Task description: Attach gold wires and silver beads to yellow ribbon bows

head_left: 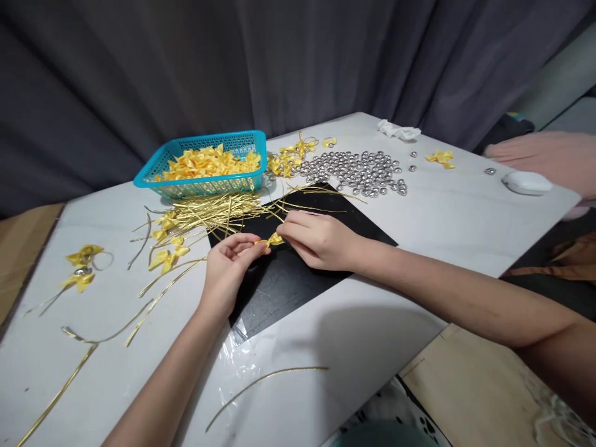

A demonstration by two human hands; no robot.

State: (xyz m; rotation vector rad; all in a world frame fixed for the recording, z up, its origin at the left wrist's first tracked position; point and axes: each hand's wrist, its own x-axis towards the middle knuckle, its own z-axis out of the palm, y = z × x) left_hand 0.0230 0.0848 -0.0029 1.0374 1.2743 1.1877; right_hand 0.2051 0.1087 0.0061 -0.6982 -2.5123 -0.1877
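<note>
My left hand (229, 266) and my right hand (319, 239) meet over a black mat (298, 279), both pinching one small yellow ribbon bow (274, 239) between their fingertips. A thin gold wire tie seems to run through the bow, but the fingers hide most of it. Just behind the hands lies a pile of gold wire ties (214, 212).
A blue plastic basket (205, 183) full of yellow bows stands at the back left of the white table (395, 323). Several silver beads (361, 172) are spread at the back right. Finished bows (81, 267) and loose wires lie left; a white oval object (526, 182) sits far right.
</note>
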